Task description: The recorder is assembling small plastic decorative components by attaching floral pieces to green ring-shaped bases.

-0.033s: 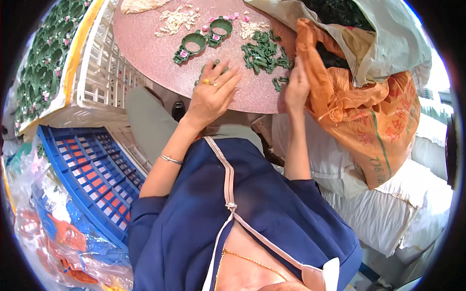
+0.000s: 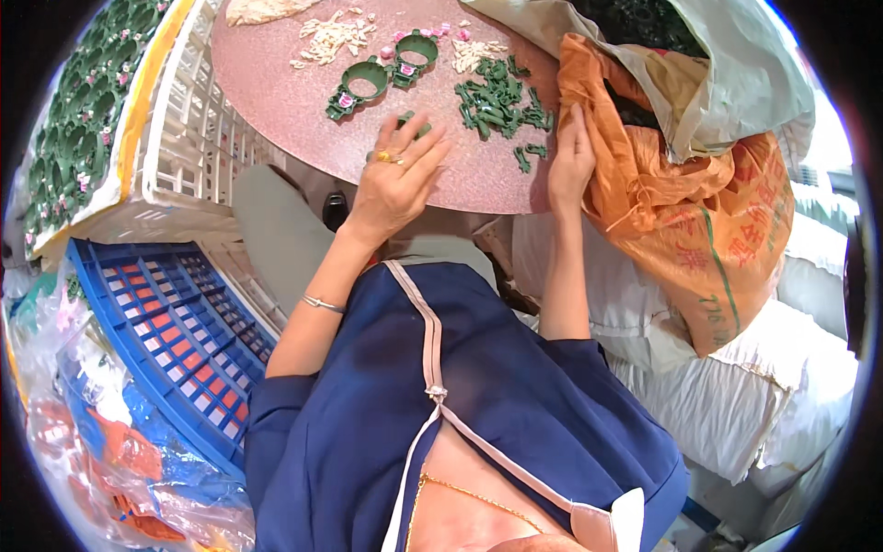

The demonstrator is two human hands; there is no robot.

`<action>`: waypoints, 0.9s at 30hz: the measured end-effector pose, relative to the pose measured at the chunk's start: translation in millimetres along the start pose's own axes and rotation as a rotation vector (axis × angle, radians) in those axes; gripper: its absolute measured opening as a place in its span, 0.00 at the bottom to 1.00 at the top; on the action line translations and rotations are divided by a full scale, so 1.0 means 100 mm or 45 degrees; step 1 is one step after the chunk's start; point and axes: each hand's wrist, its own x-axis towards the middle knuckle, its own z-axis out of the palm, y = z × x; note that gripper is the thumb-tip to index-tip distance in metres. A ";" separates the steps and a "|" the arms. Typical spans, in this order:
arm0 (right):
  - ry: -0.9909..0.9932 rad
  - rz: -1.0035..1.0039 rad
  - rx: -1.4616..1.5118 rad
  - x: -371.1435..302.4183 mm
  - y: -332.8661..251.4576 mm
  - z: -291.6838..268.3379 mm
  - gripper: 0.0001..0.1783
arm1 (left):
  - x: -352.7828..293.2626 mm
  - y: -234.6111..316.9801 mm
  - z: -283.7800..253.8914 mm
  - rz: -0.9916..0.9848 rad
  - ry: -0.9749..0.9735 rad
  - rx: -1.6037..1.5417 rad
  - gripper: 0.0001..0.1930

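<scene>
My left hand (image 2: 394, 181) is over the near side of the round pink table (image 2: 294, 110), its fingers stretched and apart. A green plastic piece (image 2: 414, 125) shows partly from under those fingers; the rest of it is hidden. Farther off stand two green ring-shaped holders (image 2: 402, 75), each with a small pink flower on its front. My right hand (image 2: 572, 166) is at the table's right edge beside an orange woven sack (image 2: 681, 202), fingers straight and holding nothing that I can see. Left of it lies a pile of small dark green plastic parts (image 2: 487, 99), with a few loose ones (image 2: 526, 158) nearer.
Small cream-coloured pieces (image 2: 336, 39) lie in heaps at the table's far side, near tiny pink flowers (image 2: 443, 30). On the left a white crate (image 2: 189, 138) supports a tray of green holders (image 2: 83, 120). Below is a blue plastic basket (image 2: 170, 313). White sacks (image 2: 708, 405) fill the right.
My right hand has shifted slightly nearer the orange sack, and its fingers look straighter. My left hand has barely moved.
</scene>
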 end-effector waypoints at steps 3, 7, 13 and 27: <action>-0.066 -0.065 -0.247 0.14 0.09 -0.01 0.27 | -0.11 -0.03 0.03 -0.025 0.138 -0.058 0.19; -0.296 -0.318 -0.626 0.00 0.34 0.33 0.33 | -0.23 -0.10 0.02 -0.060 0.173 -0.036 0.20; -0.196 -0.069 -0.493 -0.09 0.17 0.52 0.38 | -0.16 -0.05 0.02 -0.043 0.104 0.001 0.25; 0.015 -0.205 -0.182 -0.31 0.17 0.44 0.27 | -0.22 -0.19 0.17 0.115 -0.011 0.212 0.23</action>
